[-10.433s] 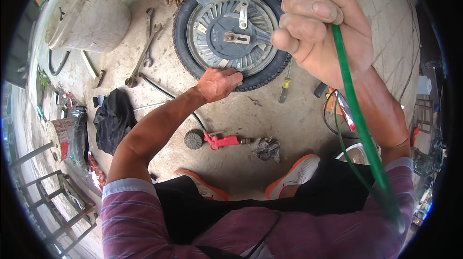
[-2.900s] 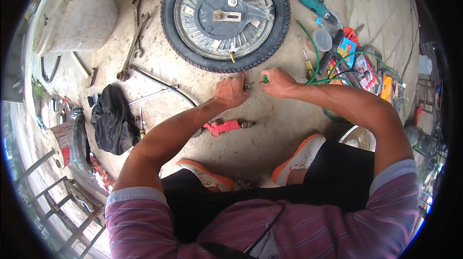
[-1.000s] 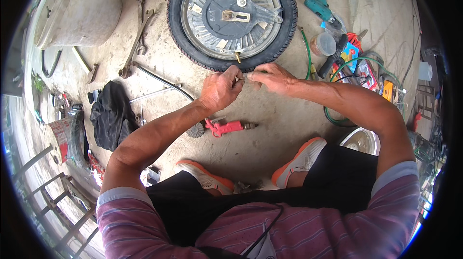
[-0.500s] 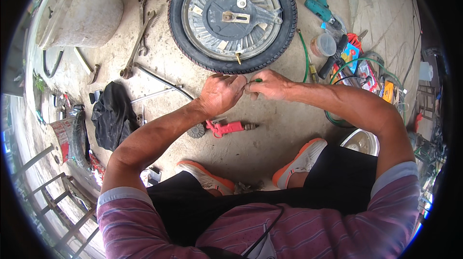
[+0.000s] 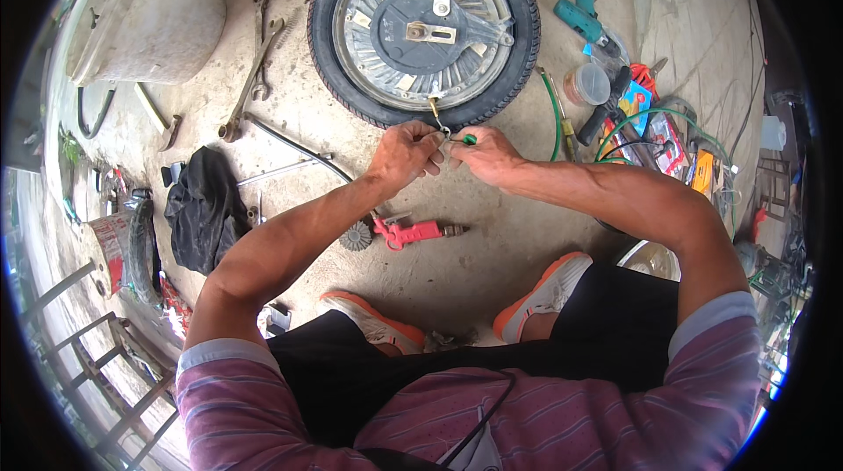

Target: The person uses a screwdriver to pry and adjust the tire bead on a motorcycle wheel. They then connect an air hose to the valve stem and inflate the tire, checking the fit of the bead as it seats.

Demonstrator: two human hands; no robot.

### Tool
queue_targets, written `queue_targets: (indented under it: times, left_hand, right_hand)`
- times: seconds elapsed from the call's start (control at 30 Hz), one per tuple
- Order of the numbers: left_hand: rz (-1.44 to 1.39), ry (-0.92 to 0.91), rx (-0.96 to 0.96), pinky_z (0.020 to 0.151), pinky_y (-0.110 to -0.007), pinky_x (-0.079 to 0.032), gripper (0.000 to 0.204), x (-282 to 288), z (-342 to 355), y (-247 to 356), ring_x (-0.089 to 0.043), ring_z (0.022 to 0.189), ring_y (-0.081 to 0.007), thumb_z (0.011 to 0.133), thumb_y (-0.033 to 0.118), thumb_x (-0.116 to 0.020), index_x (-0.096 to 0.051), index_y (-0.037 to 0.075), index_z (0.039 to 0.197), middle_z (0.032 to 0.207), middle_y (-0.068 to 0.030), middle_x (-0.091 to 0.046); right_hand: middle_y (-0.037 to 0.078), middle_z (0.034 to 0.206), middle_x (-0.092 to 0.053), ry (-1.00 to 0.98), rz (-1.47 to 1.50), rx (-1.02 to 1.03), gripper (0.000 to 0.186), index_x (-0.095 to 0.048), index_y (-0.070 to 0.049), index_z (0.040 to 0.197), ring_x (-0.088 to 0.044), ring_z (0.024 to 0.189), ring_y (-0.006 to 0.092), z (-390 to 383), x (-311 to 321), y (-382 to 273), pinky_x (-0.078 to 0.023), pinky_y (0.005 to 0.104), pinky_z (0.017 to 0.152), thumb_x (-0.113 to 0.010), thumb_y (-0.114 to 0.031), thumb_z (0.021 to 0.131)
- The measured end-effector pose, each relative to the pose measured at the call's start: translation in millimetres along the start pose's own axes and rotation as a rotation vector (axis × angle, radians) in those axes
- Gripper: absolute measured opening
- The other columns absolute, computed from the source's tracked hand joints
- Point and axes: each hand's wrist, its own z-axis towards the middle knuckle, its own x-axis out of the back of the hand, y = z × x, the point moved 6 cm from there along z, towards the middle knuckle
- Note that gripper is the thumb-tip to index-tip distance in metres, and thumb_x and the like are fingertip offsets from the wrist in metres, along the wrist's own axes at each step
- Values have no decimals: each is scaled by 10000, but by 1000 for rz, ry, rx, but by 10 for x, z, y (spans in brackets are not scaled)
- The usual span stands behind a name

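Note:
A wheel with a black tyre (image 5: pixel 332 76) and a grey hub (image 5: pixel 399 36) lies flat in front of me. From its near rim a brass valve stem (image 5: pixel 434 106) points toward my hands. My left hand (image 5: pixel 407 153) is closed in a pinch just below the stem; its fingers hide most of what they hold. A small pale metal piece (image 5: pixel 446 131) shows between the two hands. My right hand (image 5: pixel 488 155) grips a small green object (image 5: pixel 470 139), its fingertips close to the left ones. What kind of object it is, I cannot tell.
Wrenches (image 5: pixel 248 76), a hammer (image 5: pixel 167 130) and a bucket (image 5: pixel 167 28) are at the left. A red air tool (image 5: pixel 417 233) lies on the floor between hands and shoes. At the right are a teal drill (image 5: pixel 581 19), a clear jar (image 5: pixel 587 85) and a green hose (image 5: pixel 556 120).
My hands have parted slightly, with the left one shifting a little left. The small metal piece between them now shows, and more of the green object is visible.

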Motion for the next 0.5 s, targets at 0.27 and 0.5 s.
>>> queue_targets:
  times: [0.27,0.5]
  left_hand:
    - [-74,0,13,629,-298,-561,266,4,97,-44,-726,709,-167,1080,222,-634,-710,-21,1157,863,-90,-760]
    - [-90,-19,9,634,-297,-558,266,5,135,-73,-726,715,-169,1079,205,-618,-700,-20,1194,882,-92,-762]
  right_hand:
    - [58,860,-770,-6,-35,-11,291,-762,-40,976,-664,783,144,21,-5,-24,-530,348,720,-725,-327,950]
    - [57,835,-758,6,-40,-29,299,-763,-44,988,-659,754,143,48,1,-15,-528,345,688,-756,-334,918]
